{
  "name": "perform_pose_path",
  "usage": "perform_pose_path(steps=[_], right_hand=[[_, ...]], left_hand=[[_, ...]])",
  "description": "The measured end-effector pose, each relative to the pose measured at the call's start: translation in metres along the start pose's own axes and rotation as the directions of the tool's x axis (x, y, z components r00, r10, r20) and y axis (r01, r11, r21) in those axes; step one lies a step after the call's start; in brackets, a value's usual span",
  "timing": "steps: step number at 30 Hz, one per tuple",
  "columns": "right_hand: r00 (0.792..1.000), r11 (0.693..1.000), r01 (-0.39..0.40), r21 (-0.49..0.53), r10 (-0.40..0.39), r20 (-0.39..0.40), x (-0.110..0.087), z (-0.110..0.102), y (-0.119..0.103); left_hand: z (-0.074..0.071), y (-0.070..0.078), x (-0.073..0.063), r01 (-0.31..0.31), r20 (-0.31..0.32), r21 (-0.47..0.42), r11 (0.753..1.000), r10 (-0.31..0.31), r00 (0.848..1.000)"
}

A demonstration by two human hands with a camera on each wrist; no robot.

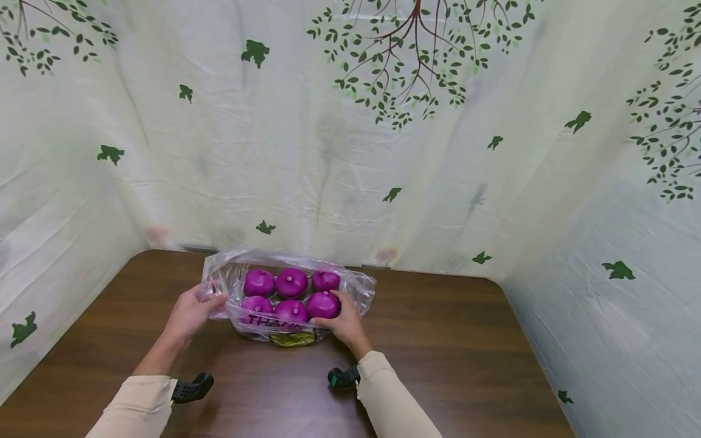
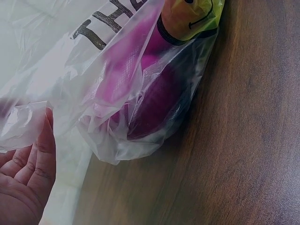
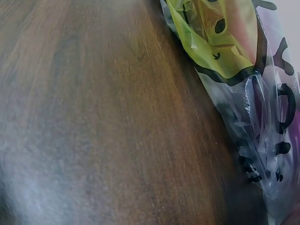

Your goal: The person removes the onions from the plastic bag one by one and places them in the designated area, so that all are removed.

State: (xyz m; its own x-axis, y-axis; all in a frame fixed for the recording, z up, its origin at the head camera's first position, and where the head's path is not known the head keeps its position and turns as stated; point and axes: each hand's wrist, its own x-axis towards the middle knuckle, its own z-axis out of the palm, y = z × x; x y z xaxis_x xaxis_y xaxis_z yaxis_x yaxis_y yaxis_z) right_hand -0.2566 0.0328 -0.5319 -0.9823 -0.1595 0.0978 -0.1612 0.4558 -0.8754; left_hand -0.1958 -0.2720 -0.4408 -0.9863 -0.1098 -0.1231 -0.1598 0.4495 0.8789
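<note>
Sleeves (image 1: 137, 401), head view only; bag (image 1: 358, 285), all.

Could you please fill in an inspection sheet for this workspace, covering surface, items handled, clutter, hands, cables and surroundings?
Surface: brown wood-grain table.
Job's things: clear plastic bag with dark lettering and a yellow print on its front; inside, six round purple pieces in two rows of three.
Clutter: nothing seen.
Hands: left hand pinches the bag's left side; right hand has fingers and thumb around the front-right purple piece, though whether film lies between cannot be told. Each wrist wears a black device.
Cables: nothing seen.
Surroundings: pale sheeting behind and beside the table, printed with branches and green leaves.
</note>
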Motion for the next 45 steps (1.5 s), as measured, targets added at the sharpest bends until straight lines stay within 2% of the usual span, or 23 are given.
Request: perform_pose_path(steps=[9, 17, 22, 31, 41, 45], right_hand=[[1.0, 1.0, 0.002, 0.026, -0.002, -0.003, -0.002, -0.001, 0.001], [1.0, 1.0, -0.005, 0.027, 0.005, -0.018, -0.006, -0.004, -0.001], [1.0, 1.0, 0.011, 0.022, -0.01, -0.028, -0.006, -0.008, -0.004], [0.999, 0.998, 0.041, 0.056, -0.04, -0.029, -0.009, -0.016, -0.01], [0.998, 0.993, 0.056, 0.108, -0.055, -0.013, -0.017, -0.026, -0.014], [0.996, 0.99, 0.091, 0.106, -0.09, -0.009, -0.02, -0.03, -0.016]], left_hand=[[0.002, -0.001, 0.002, -0.015, 0.0, 0.001, 1.0, 0.015, 1.0], [0.0, -0.001, 0.002, 0.001, 0.007, -0.016, 1.0, -0.001, 1.0], [0.0, -0.001, 0.001, -0.005, 0.006, -0.029, 1.0, 0.006, 1.0], [-0.002, -0.002, 0.002, 0.017, 0.015, -0.002, 1.0, -0.017, 1.0], [-0.001, -0.001, 0.004, 0.011, 0.017, -0.012, 1.0, -0.011, 1.0], [-0.002, -0.001, 0.004, 0.018, 0.019, -0.009, 1.0, -0.018, 1.0]])
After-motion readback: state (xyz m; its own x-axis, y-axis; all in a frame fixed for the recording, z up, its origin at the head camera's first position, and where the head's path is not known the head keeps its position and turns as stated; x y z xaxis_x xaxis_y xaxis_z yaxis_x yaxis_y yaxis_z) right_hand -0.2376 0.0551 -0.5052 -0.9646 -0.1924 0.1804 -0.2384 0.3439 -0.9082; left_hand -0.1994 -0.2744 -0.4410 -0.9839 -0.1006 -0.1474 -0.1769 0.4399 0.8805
